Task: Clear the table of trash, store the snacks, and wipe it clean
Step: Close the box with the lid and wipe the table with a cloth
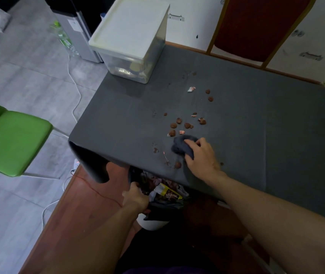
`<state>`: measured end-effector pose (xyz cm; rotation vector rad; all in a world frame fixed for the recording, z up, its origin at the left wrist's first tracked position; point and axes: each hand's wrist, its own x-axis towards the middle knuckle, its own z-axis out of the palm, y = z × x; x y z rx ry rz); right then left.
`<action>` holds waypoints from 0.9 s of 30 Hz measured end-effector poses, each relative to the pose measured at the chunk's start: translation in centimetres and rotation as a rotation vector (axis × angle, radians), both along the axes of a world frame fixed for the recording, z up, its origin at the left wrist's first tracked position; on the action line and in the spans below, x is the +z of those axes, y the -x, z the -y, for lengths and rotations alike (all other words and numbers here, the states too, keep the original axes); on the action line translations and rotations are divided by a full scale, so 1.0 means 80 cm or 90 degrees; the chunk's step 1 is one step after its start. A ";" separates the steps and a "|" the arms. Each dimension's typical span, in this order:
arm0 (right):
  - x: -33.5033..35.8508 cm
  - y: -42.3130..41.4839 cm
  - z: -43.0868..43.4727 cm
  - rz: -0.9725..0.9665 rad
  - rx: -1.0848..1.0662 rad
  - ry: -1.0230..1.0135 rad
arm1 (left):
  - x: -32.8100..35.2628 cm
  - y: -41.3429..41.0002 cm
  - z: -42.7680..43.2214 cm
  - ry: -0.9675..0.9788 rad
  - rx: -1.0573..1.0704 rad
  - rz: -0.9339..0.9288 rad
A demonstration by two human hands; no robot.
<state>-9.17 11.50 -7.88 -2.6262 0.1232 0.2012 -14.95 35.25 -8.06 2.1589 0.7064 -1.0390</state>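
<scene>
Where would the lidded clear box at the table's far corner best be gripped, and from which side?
Probably two-handed on the storage box, palms on opposite side walls just under the overhanging white lid, coming from the near side: it is tall, broad and shows no handle.

Both arms were bare. The left forearm (98,234) and the right forearm (276,210) ran uncovered from the lower edge of the view up to the wrists, and the left hand (136,198) and right hand (201,157) were bare as well. Between the arms lay a dark garment (167,254), black or nearly so; in the dim light it could have been trousers or a long top. A strip of purple fabric (147,271) showed at the very bottom edge.
</scene>
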 end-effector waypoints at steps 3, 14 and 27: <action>-0.003 0.017 -0.015 0.004 0.094 0.006 | -0.002 0.002 -0.009 -0.003 -0.016 0.005; -0.004 0.039 -0.049 0.140 0.141 -0.093 | -0.015 -0.007 -0.044 0.036 -0.061 0.013; 0.003 -0.127 -0.008 -0.005 -0.139 0.148 | -0.030 -0.014 -0.072 0.051 -0.102 0.033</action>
